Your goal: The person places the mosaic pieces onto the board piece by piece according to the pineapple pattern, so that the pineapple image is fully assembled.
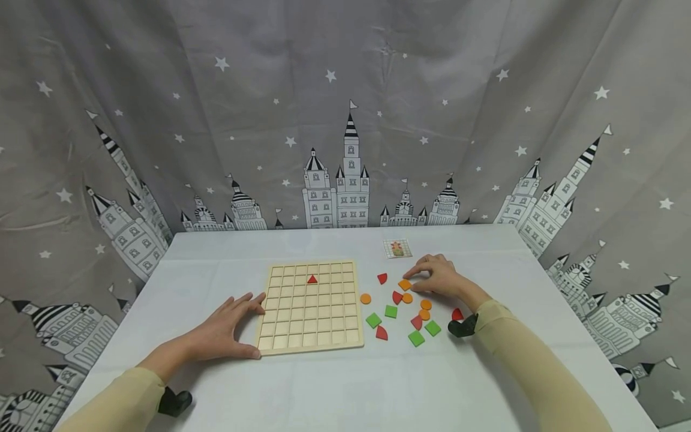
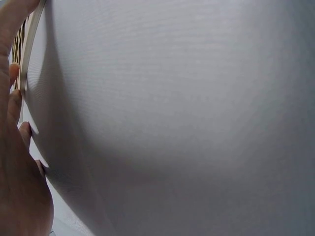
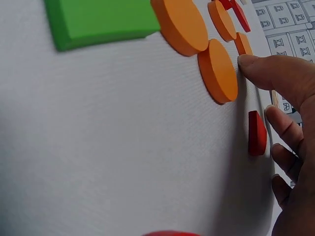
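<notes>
The left hand (image 1: 224, 329) lies flat at the near left corner of the wooden grid board (image 1: 310, 305), fingers straight and touching its left edge; it holds nothing, and the left wrist view shows only fingers against the board's rim and white tablecloth. To the right of the board, loose pieces lie scattered on the table (image 1: 335, 390): green squares (image 1: 416, 338) nearest, red quarter-pieces and orange discs (image 1: 426, 304) farther back. The right hand (image 1: 439, 277) rests at the far right side of this scatter, fingers curled down, fingertips touching the orange square piece (image 1: 405, 284); whether it is pinched cannot be told. That piece lies just left of the right hand, well apart from the left hand, so the right hand is nearer. On the board a red triangle (image 1: 312, 279) occupies one far cell; a pattern card (image 1: 397, 248) lies farthest back.
</notes>
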Demonstrator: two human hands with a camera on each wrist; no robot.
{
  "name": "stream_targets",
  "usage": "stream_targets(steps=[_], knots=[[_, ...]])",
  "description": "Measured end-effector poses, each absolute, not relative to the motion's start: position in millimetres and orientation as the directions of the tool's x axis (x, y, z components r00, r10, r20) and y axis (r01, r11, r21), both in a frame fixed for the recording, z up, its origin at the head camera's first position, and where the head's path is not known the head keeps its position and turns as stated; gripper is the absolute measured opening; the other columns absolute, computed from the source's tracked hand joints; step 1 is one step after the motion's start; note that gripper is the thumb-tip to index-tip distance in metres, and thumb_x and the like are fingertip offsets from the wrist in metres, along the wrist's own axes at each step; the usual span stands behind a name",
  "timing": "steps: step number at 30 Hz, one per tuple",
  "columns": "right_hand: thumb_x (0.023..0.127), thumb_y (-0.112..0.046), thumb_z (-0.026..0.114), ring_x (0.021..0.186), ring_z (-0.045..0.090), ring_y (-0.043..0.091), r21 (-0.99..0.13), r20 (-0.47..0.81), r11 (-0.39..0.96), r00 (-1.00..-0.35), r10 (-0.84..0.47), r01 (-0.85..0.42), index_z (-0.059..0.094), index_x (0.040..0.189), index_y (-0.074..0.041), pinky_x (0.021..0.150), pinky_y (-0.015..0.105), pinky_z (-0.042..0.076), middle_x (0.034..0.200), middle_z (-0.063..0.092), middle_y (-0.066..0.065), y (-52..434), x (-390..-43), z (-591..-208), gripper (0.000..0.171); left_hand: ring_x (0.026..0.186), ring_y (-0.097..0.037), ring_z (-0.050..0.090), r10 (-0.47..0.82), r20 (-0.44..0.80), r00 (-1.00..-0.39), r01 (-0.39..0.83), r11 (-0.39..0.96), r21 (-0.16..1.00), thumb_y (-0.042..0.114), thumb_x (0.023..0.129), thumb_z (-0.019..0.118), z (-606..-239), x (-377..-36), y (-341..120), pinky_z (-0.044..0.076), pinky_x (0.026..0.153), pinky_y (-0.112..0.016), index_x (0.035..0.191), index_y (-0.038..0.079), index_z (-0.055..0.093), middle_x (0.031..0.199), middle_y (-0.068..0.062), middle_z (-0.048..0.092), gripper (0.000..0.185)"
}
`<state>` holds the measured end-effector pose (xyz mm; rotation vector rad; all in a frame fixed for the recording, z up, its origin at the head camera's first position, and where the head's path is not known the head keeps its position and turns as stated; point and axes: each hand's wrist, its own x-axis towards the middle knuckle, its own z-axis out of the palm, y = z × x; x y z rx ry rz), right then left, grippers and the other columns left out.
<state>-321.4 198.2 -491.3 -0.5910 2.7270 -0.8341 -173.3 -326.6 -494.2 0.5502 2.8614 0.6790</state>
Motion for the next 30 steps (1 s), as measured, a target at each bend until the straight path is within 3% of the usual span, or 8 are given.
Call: stream_targets(steps=[13, 30], knots=[[0.085, -0.032, 0.083, 0.129, 0.036, 0.035, -0.609, -0.082, 0.736, -0.900, -0.428, -0.294, 0.080, 0.108, -0.029, 0.107, 0.058, 0.029, 0.125, 0.058, 0.005, 198.9, -317.3, -492.9, 0.023, 0.153, -0.043, 0.019, 0.392, -0.058, -0.918, 0.325, 0.827, 0.459, 0.078, 0.064, 0.079, -491.9, -172.1, -326.3, 0.006, 0.123, -0.064, 0.132, 0.021, 0.054, 0.165, -0.009, 0.032, 0.092], [0.087, -0.035, 0.083, 0.130, 0.037, 0.035, -0.544, -0.023, 0.754, -0.891, -0.452, -0.368, 0.080, 0.104, -0.029, 0.109, 0.058, 0.033, 0.122, 0.060, 0.003, 197.1, -315.9, -495.8, 0.019, 0.152, -0.042, 0.020, 0.391, -0.058, -0.919, 0.325, 0.830, 0.453, 0.079, 0.063, 0.078, -492.0, -172.6, -326.4, 0.007, 0.124, -0.063, 0.131, 0.022, 0.056, 0.165, -0.008, 0.032, 0.092]])
